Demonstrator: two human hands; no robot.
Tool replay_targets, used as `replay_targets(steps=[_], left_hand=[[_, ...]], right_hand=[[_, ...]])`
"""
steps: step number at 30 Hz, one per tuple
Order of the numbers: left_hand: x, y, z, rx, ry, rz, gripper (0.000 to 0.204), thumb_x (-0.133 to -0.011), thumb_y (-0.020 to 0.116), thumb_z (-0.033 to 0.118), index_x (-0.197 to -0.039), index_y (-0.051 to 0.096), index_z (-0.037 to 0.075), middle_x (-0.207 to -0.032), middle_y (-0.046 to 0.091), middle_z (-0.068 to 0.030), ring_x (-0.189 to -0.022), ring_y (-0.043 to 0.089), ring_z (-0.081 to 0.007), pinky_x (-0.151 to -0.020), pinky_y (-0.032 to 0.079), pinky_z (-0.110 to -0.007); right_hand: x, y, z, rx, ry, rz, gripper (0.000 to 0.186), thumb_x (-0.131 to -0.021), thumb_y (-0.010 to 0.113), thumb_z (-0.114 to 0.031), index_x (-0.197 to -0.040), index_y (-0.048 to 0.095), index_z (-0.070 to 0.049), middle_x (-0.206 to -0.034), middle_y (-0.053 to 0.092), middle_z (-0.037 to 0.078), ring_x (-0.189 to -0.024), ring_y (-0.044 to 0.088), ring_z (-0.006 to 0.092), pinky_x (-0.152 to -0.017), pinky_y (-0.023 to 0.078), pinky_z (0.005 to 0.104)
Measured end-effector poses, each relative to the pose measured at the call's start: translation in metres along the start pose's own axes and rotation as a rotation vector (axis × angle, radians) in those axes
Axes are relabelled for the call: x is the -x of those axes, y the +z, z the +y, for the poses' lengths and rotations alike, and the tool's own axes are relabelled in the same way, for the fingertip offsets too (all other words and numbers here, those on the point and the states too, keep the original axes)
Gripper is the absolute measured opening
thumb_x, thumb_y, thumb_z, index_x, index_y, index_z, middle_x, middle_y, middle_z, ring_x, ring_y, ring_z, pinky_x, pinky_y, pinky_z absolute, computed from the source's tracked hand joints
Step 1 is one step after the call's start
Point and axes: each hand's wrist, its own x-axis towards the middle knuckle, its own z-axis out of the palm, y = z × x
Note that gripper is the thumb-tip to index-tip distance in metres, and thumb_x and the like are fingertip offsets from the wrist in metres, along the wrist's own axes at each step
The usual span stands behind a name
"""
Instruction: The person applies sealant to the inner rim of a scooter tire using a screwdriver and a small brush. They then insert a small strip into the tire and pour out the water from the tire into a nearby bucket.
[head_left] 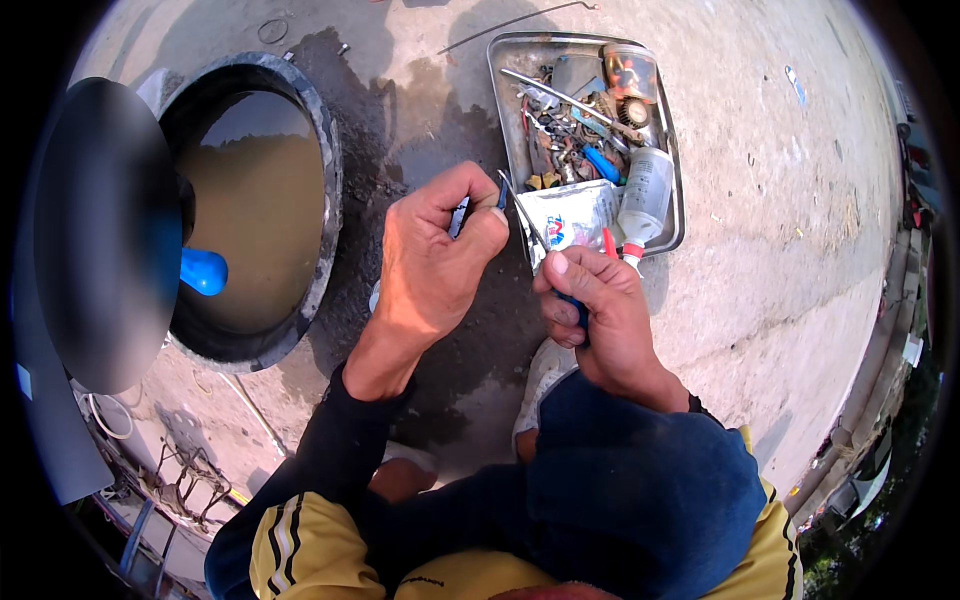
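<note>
My left hand [440, 250] is closed, with thumb and fingertips pinching a small dark-blue piece [502, 194]. A bit of blue and white shows inside its curled fingers; its kind is hidden. My right hand [605, 315] is wrapped round the blue handle of a slim metal tool [527, 215], whose exact kind I cannot make out. The tool's thin shaft slants up and left, its tip close beside the pinched piece. Just beyond my right hand, a white and silver packet [568, 213] and a white plastic bottle [646, 195] with a red cap lie at the tray's near end.
A metal tray [496, 95] holds loose tools, small parts and a clear jar [631, 72]. At left stands a black tub [332, 170] of murky water, partly covered by a blurred dark shape, with a blue rounded thing [204, 272] over it. A thin rod [515, 22] lies beyond.
</note>
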Motion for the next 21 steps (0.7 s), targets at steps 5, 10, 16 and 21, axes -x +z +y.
replay_targets(steps=[5, 10, 16, 21], left_hand=[[-0.009, -0.022, 0.017, 0.603, -0.323, -0.244, 0.008, -0.091, 0.057, 0.006, -0.083, 0.058, 0.003, -0.071, 0.051, -0.0010, -0.056, 0.032, -0.0021, -0.050, 0.026, -0.019], [-0.009, -0.020, 0.018, 0.287, -0.186, -0.226, 0.012, -0.094, 0.056, 0.010, -0.085, 0.060, 0.003, -0.072, 0.051, 0.0019, -0.059, 0.034, -0.0021, -0.053, 0.026, -0.021], [-0.007, -0.019, 0.016, 0.069, -0.066, -0.081, 0.015, -0.098, 0.064, 0.014, -0.090, 0.063, 0.001, -0.073, 0.052, 0.0043, -0.068, 0.042, -0.0040, -0.061, 0.035, -0.023], [-0.008, -0.015, 0.014, -0.214, 0.083, -0.059, 0.026, -0.105, 0.066, 0.023, -0.095, 0.066, -0.001, -0.074, 0.057, -0.0013, -0.072, 0.048, -0.0089, -0.065, 0.043, -0.028]], right_hand=[[0.003, -0.003, -0.005, 0.058, -0.029, -0.054, 0.027, -0.103, 0.071, -0.026, -0.092, 0.071, -0.002, -0.069, 0.053, -0.003, -0.059, 0.042, 0.0044, -0.050, 0.029, 0.0224], [0.000, -0.002, -0.003, 0.138, -0.082, -0.070, 0.029, -0.104, 0.071, -0.028, -0.093, 0.071, -0.002, -0.069, 0.052, -0.005, -0.061, 0.041, 0.0037, -0.052, 0.029, 0.0226], [-0.006, -0.007, -0.001, 0.366, -0.148, -0.038, 0.031, -0.106, 0.069, -0.030, -0.092, 0.070, -0.003, -0.068, 0.051, -0.006, -0.059, 0.041, 0.0031, -0.053, 0.031, 0.0230], [-0.007, -0.005, 0.001, 0.388, -0.152, -0.078, 0.032, -0.106, 0.068, -0.030, -0.092, 0.071, -0.002, -0.066, 0.050, -0.006, -0.058, 0.040, 0.0033, -0.053, 0.030, 0.0236]])
